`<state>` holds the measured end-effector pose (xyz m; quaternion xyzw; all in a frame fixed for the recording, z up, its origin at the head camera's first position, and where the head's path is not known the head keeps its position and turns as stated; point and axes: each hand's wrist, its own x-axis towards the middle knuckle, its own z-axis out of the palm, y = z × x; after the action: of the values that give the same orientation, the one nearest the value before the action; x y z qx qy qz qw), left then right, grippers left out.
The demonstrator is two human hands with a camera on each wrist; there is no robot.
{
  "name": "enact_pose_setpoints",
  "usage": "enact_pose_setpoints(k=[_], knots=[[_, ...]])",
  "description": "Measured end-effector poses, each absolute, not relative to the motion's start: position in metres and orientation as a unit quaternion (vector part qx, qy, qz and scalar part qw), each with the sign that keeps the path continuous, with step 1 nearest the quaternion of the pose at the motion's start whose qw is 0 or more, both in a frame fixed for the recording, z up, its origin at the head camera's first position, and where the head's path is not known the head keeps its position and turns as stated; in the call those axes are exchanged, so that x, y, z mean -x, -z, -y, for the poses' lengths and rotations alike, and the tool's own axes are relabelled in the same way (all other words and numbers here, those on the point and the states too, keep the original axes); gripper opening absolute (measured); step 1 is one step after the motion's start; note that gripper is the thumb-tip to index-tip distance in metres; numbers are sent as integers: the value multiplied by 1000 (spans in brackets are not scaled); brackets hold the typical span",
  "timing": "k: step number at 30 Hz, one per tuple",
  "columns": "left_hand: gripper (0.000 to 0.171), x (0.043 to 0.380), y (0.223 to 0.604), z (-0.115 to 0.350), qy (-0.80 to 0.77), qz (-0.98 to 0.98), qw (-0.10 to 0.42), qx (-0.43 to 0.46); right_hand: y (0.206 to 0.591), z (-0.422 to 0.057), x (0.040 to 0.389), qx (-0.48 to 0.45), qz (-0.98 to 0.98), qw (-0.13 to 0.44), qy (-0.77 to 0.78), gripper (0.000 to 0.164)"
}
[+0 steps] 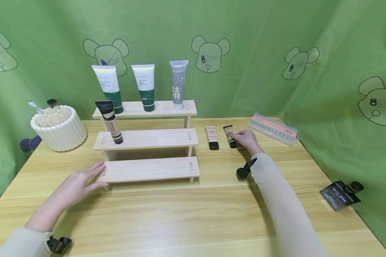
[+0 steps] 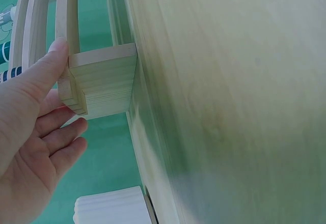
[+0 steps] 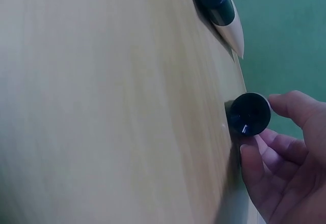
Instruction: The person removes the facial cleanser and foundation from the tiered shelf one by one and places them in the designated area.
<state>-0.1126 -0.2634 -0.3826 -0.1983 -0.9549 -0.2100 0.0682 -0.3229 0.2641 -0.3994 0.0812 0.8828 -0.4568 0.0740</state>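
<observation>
My right hand (image 1: 247,140) pinches a small beige tube (image 1: 229,135) with a black cap, which lies on the table. In the right wrist view its round dark cap end (image 3: 250,114) shows between thumb and fingers. Beside it lies a pink BB cream tube (image 1: 212,135). My left hand (image 1: 78,184) holds the left end of the lowest step of a three-step wooden shelf (image 1: 148,169); the left wrist view shows the thumb (image 2: 57,56) against its edge. A black-and-beige tube (image 1: 110,123) stands on the middle step.
Two white-and-green tubes (image 1: 143,85) and a grey tube (image 1: 178,85) stand on the top step. A white ribbed holder (image 1: 62,128) with brushes is at left. A clear flat box (image 1: 272,128) lies at the back right, and a dark packet (image 1: 336,196) near the right edge.
</observation>
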Motion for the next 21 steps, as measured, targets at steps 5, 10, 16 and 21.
enact_pose_setpoints(k=[5,10,16,21], knots=[[63,113,383,263,211,955,69,199,402,-267,325,-85,-881,76,460,47],[63,113,383,264,212,955,68,198,404,-272,324,-84,-881,75,460,48],[63,113,384,264,211,955,67,198,398,-276,320,-77,-879,70,466,43],[63,113,383,264,213,955,67,197,384,-275,316,-49,-885,51,460,40]])
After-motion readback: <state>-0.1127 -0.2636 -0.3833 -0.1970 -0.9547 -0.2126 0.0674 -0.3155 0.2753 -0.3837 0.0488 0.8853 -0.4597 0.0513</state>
